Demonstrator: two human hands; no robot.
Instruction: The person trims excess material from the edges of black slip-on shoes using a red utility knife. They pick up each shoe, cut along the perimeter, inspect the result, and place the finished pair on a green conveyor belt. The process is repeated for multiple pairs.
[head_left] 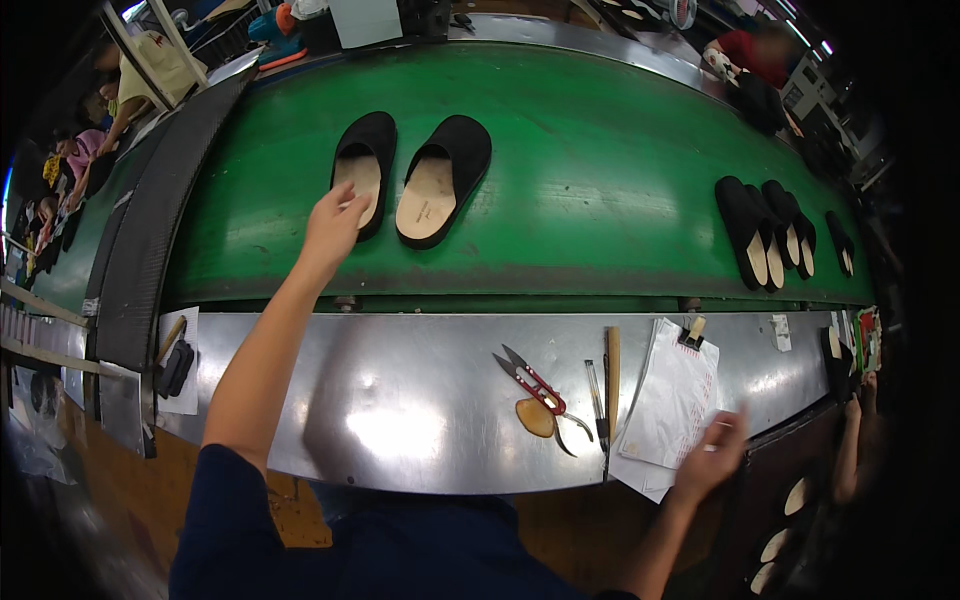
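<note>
A pair of black clogs with beige insoles lies on the green conveyor belt [560, 150], toes pointing away from me. My left hand [336, 226] reaches to the left clog [368, 142], its fingers apart at the insole near the heel. Just right of it is the other clog [462, 150], untouched. Over the metal ledge's right part, my right hand [718, 452] is smeared by motion, beside the clipped stack of papers [665, 400]; whether it holds anything cannot be made out.
On the metal ledge [250, 390] lie thread snips [535, 384], a tan lump [535, 418], a pen [594, 390] and a wooden stick [613, 370]. Several black clogs [742, 225] sit farther right on the belt. Another person's arm [850, 450] shows at the right edge.
</note>
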